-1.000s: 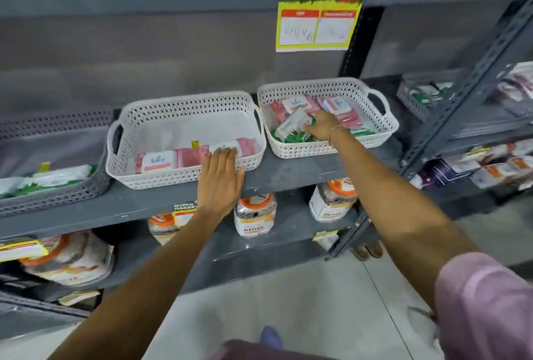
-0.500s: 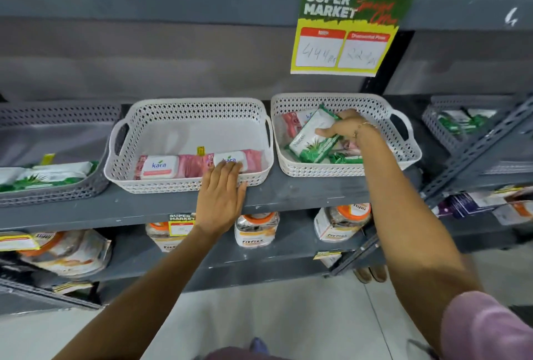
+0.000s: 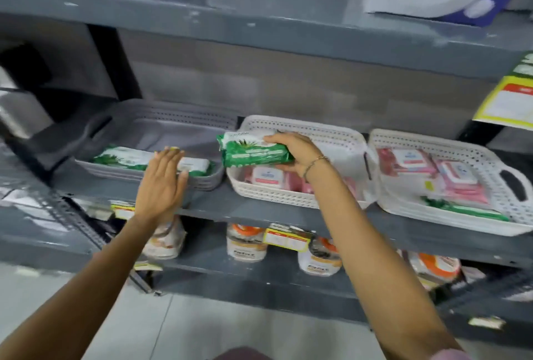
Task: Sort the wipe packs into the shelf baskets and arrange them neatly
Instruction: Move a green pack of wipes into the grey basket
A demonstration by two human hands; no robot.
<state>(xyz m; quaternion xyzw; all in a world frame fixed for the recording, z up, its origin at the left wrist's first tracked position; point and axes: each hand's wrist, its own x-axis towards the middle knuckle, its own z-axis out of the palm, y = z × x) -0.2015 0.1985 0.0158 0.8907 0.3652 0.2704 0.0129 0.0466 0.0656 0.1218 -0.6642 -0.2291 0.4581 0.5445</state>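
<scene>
One green pack [image 3: 253,149] in right hand [image 3: 294,152] over white basket [image 3: 340,140] rim.

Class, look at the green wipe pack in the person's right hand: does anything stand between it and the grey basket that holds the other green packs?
Only the left hand, open at the grey basket front rim. The green wipe pack, in the right hand, otherwise has open space.

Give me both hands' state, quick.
Left hand: open, flat at the front of the grey basket, holding nothing.
Right hand: shut on the green wipe pack.
</scene>
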